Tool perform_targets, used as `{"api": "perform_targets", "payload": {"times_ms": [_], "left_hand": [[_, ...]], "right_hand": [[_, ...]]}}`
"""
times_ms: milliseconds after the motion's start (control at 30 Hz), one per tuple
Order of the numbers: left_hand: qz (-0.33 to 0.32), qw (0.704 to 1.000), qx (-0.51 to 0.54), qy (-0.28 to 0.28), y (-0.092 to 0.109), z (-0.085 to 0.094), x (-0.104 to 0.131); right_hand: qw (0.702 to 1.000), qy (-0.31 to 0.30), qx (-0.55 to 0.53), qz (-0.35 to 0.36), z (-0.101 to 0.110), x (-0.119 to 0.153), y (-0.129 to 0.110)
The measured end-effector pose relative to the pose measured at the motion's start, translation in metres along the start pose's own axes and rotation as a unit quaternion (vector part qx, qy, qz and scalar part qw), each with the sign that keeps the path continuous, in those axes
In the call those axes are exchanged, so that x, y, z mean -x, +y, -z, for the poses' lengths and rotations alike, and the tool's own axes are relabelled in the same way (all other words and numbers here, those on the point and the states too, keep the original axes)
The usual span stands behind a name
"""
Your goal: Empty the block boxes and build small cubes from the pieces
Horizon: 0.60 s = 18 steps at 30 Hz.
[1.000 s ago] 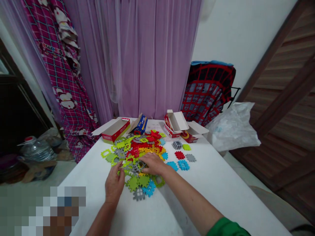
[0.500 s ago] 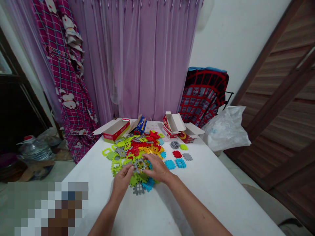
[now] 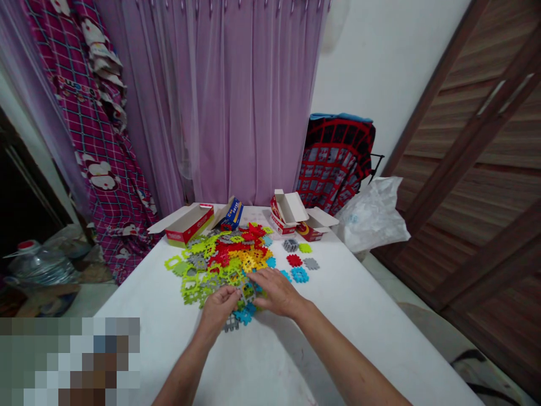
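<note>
Grey toothed tile (image 3: 244, 292) seems picked out, pinched by the left hand (image 3: 218, 307), with the spread right hand (image 3: 276, 291), at three o'clock, probably needed next.

The pieces (image 3: 249, 261) below centre look like smooth plastic with a slight sheen. The table (image 3: 359, 338) is smooth and mostly matt. Above them, the boxes (image 3: 191, 229) are thin card, matt inside. The curtain (image 3: 253, 113), top centre, is thin, folded cloth. Right of centre, the bag (image 3: 372, 217) is crinkled, translucent plastic; far right, the doors (image 3: 443, 248) show wood grain. The bottle (image 3: 44, 268), lower left, is clear, glossy plastic.
</note>
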<state>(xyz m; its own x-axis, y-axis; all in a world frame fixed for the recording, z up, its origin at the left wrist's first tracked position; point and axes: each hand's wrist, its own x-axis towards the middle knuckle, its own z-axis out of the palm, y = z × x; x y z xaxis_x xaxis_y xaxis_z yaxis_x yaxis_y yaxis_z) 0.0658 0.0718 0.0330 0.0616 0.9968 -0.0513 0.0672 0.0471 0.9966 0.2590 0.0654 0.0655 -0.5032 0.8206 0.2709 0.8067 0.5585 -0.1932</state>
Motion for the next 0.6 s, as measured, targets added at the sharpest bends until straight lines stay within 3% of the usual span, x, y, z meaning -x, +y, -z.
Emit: {"api": "perform_targets", "payload": {"times_ms": [133,233,300,400,500,600], "left_hand": [[-0.004,1.000,-0.021,-0.010,-0.002,-0.009,0.002],[-0.019,0.999,-0.034,0.002,-0.006,-0.005,0.001],[-0.049,0.996,-0.064,0.040,-0.013,0.005,-0.001],[-0.155,0.952,-0.207,0.162,-0.027,0.026,-0.006],[-0.202,0.921,-0.262,0.204,-0.041,0.042,-0.013],[-0.218,0.914,-0.268,0.214,-0.049,0.047,-0.017]], "right_hand": [[1.000,-0.018,0.011,-0.001,0.004,0.005,0.005],[1.000,-0.019,-0.005,-0.017,0.003,0.010,0.015],[0.999,-0.010,-0.023,-0.036,0.002,0.015,0.025],[0.997,0.003,-0.036,-0.065,0.002,0.024,0.042],[0.996,0.005,-0.023,-0.082,0.004,0.036,0.058],[0.995,-0.006,-0.003,-0.103,0.009,0.044,0.077]]}}
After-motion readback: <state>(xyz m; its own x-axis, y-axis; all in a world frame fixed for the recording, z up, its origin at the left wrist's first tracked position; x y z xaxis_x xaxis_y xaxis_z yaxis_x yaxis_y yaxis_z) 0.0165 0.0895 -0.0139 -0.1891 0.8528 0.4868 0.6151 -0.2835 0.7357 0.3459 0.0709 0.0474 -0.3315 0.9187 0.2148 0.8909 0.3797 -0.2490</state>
